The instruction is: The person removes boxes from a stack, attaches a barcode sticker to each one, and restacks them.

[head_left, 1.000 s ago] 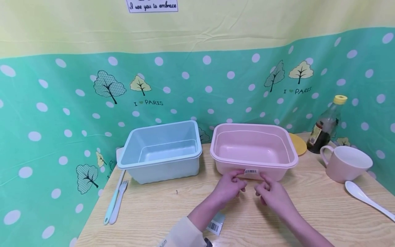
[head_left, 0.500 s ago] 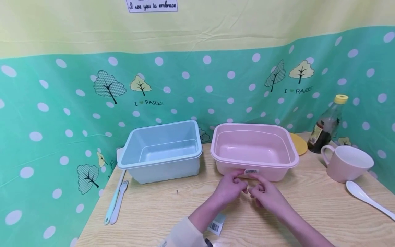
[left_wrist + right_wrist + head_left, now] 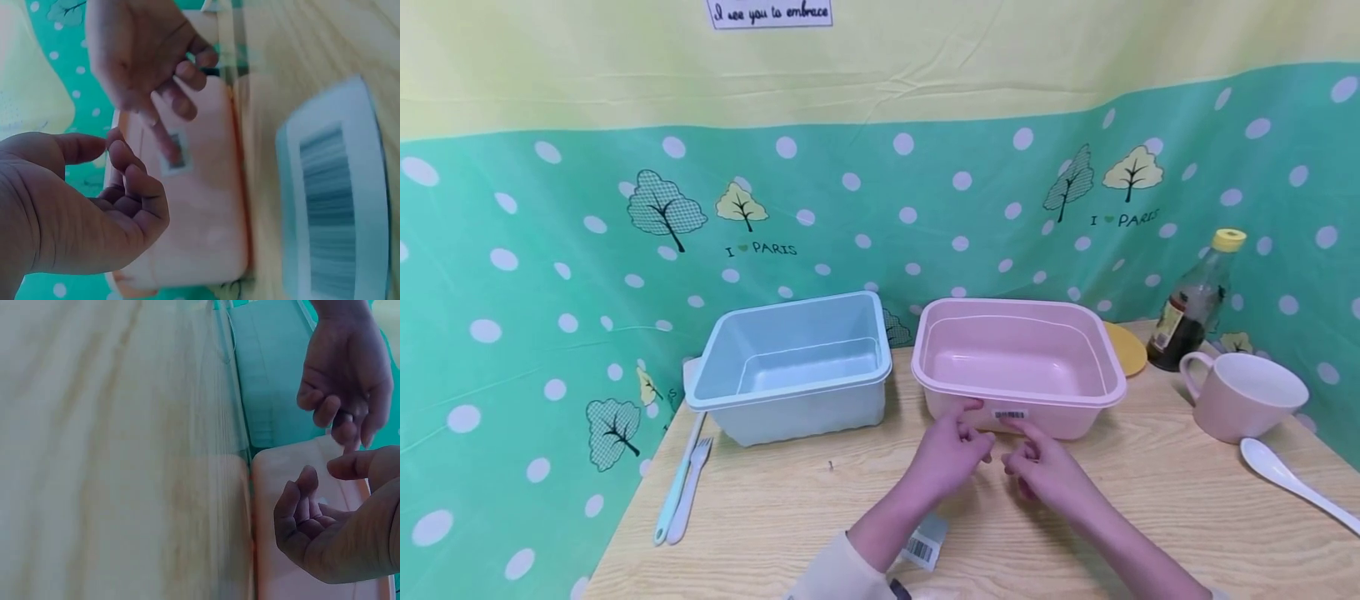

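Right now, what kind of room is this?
Probably a kitchen or dining corner at home: a wooden table holds a pink tub, a mug, a fork and a sauce bottle.

We see a light wooden table (image 3: 1150, 517) carrying a pale blue plastic tub (image 3: 793, 367), a pink plastic tub (image 3: 1017, 367), a pink mug (image 3: 1243, 396), a white spoon (image 3: 1292, 485), a dark sauce bottle (image 3: 1195, 304), a yellow round lid (image 3: 1126, 348), pastel cutlery (image 3: 683, 487) and a barcode sticker (image 3: 923, 546).
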A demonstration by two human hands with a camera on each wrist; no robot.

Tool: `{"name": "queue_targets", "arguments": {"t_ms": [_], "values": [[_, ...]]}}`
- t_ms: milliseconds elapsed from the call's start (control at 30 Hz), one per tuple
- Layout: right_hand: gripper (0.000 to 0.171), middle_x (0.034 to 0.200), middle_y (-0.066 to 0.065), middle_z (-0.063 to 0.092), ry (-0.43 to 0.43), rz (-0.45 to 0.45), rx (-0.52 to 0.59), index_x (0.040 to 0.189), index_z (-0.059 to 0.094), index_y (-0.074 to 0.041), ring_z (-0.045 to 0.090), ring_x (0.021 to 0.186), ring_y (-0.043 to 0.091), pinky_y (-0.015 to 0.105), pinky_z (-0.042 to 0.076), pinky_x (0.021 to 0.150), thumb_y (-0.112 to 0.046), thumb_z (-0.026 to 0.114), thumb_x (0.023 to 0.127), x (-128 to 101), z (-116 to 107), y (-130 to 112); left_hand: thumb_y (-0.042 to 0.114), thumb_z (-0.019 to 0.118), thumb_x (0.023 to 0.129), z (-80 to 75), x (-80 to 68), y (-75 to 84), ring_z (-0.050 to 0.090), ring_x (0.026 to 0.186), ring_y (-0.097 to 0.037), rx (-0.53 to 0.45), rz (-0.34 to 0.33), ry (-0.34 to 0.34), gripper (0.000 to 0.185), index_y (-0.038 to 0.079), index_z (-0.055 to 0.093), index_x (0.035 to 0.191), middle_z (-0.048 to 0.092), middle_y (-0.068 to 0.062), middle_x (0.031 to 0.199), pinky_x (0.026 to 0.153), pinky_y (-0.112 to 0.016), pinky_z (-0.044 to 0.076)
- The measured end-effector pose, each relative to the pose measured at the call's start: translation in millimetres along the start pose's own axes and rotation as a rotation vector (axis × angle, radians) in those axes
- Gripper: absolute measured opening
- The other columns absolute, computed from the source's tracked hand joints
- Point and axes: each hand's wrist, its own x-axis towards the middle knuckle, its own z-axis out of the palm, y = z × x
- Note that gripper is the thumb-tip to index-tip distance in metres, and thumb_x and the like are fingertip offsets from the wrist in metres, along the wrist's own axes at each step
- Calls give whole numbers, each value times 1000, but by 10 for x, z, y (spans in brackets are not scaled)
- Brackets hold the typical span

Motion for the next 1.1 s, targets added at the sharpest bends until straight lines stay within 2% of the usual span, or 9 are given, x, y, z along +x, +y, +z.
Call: {"name": "queue_targets", "arguments": {"t_ms": [233, 367, 467, 600, 800, 900, 1100], "values": [[63, 76, 11, 62, -15, 13, -27, 151, 38, -2, 57, 58, 21, 28, 47, 52, -6, 65, 94, 50, 65, -32, 15, 67, 95, -293, -121, -98, 60, 67, -22, -19, -4, 6, 45, 13, 55, 138, 65, -1, 76, 57, -27, 45], [63, 74, 10, 61, -38, 0, -45, 149, 41, 0, 57, 58, 22, 30, 48, 52, -8, 67, 93, 43, 100, -26, 14, 67, 96, -459, -206, -172, 58, 64, -20, 14, -14, 17, 42, 11, 55, 136, 65, -1, 76, 57, -28, 46], [58, 73, 9, 61, -87, -19, -80, 144, 46, 2, 57, 57, 23, 30, 47, 51, -11, 67, 92, 12, 134, -27, 14, 67, 95, -574, -279, -220, 58, 63, -18, 54, -8, 24, 41, 10, 56, 135, 65, 0, 76, 56, -27, 47], [49, 73, 9, 60, -215, -59, -130, 137, 53, 4, 57, 56, 23, 29, 45, 49, -15, 67, 94, -60, 189, -50, 15, 68, 94, -703, -383, -294, 58, 63, -18, 100, -6, 21, 39, 9, 58, 131, 65, 0, 77, 54, -27, 47], [39, 76, 6, 64, -387, -68, -150, 130, 59, 1, 58, 58, 21, 29, 46, 47, -18, 65, 96, -179, 265, -71, 17, 69, 92, -830, -523, -402, 58, 67, -17, 156, -38, -28, 37, 7, 58, 126, 63, -1, 84, 55, -27, 46], [38, 78, 6, 66, -431, -58, -126, 130, 59, -1, 59, 60, 22, 31, 47, 47, -18, 65, 96, -211, 310, -75, 19, 71, 91, -877, -596, -470, 56, 67, -16, 194, -65, -61, 38, 7, 58, 126, 62, -1, 86, 54, -27, 44], [40, 83, 7, 69, -495, -39, -68, 131, 56, 1, 61, 64, 23, 30, 48, 47, -18, 64, 97, -234, 373, -85, 19, 73, 91, -943, -722, -561, 55, 66, -16, 235, -119, -173, 40, 10, 57, 126, 60, -2, 89, 53, -27, 43]]}}
